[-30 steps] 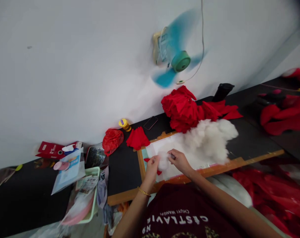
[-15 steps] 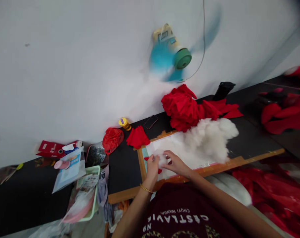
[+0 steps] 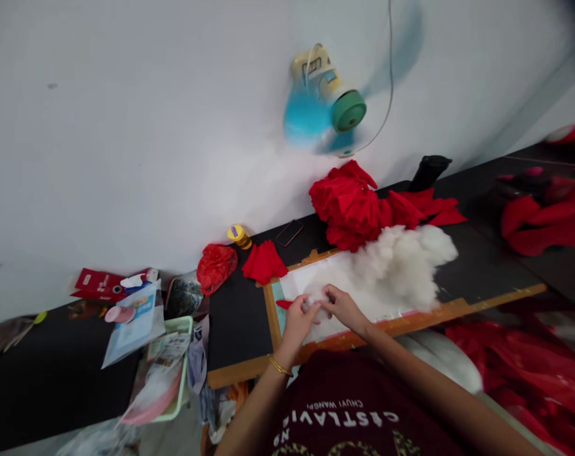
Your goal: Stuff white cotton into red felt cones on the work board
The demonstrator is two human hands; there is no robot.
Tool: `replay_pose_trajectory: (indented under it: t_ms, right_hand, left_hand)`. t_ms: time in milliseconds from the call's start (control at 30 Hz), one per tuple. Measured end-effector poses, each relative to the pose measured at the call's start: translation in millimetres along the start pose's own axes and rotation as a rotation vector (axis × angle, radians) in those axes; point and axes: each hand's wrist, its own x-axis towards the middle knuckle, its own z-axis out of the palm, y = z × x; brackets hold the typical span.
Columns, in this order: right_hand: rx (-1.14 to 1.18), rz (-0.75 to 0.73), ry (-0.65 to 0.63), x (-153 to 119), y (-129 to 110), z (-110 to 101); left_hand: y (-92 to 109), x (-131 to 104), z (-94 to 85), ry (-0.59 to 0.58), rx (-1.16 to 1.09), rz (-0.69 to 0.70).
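Observation:
My left hand and my right hand meet over the near left part of the white board. Between their bent fingers is a small tuft of white stuffing, pinched from both sides. A narrow red cloth piece sticks out to the left of my left hand; its other end is hidden by the hand. A large heap of white stuffing lies on the right part of the board. Behind it is a big pile of red cloth.
Small red pieces, a red bag, a yellow jar and a phone lie behind the board. A wall fan is spinning above. A green basket stands at the left; red bags are at the lower right.
Both hands have shifted slightly to the right with the white tuft, and their fingers have come closer together. More of the narrow red piece shows on the left.

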Motion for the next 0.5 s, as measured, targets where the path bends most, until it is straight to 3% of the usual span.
replay_pose_trajectory:
  t_ms: [133, 300, 400, 500]
  right_hand:
    - [0.116, 0.065, -0.017, -0.8, 6.3, -9.3]
    - [0.061, 0.021, -0.117, -4.0, 12.5, -30.1]
    - [0.043, -0.016, -0.161, -5.4, 9.1, -39.1]
    - [-0.118, -0.043, -0.277, -8.4, 6.2, -34.8]
  left_hand:
    - [-3.9, 4.5, -9.6, 0.153, -0.06, 0.011]
    - [-4.5, 4.3, -21.5, 0.056, -0.194, -0.033]
    - [-3.9, 3.6, -17.8, 0.01, -0.187, -0.046]
    - [-5.7, 4.5, -9.2, -0.032, -0.152, -0.086]
